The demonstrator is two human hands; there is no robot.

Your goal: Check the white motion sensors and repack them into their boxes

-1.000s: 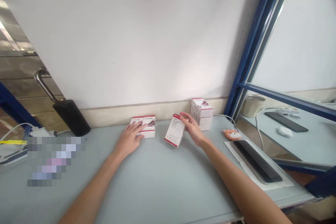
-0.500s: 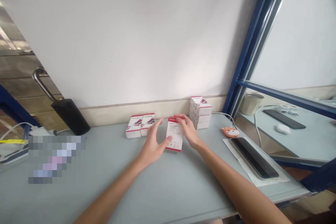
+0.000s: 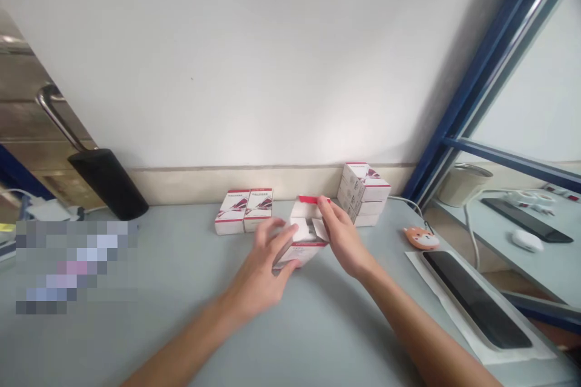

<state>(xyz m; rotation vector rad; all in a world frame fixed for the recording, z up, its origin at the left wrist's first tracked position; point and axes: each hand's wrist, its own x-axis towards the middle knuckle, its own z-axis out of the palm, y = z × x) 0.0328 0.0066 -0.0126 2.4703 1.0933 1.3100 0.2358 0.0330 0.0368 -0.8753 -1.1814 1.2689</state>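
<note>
A small white and red carton [image 3: 305, 252] is tilted above the grey desk, its top end open toward me with the flaps raised. My left hand [image 3: 269, 257] is closed around its left side, thumb on the near face and fingers by the side flap. At the upper right, my right hand [image 3: 341, 231] pinches the red-edged lid flap [image 3: 308, 200]. What lies inside the carton is too small to make out. Behind my left hand, two similar cartons [image 3: 245, 211] lie side by side. A stack of matching cartons [image 3: 364, 193] stands behind my right hand.
On the right, a black phone-like slab [image 3: 476, 299] rests on white paper beside an orange animal-faced item [image 3: 422, 237]. A dark cylinder [image 3: 109, 184] leans at the left near a pixelated patch. The wall [image 3: 254, 60] and a blue-framed mirror [image 3: 535, 205] bound the desk [image 3: 181, 290].
The carton has been tipped so its end faces me, and its lid is now open. My left hand has closed on it, while my right hand has moved to the flap.
</note>
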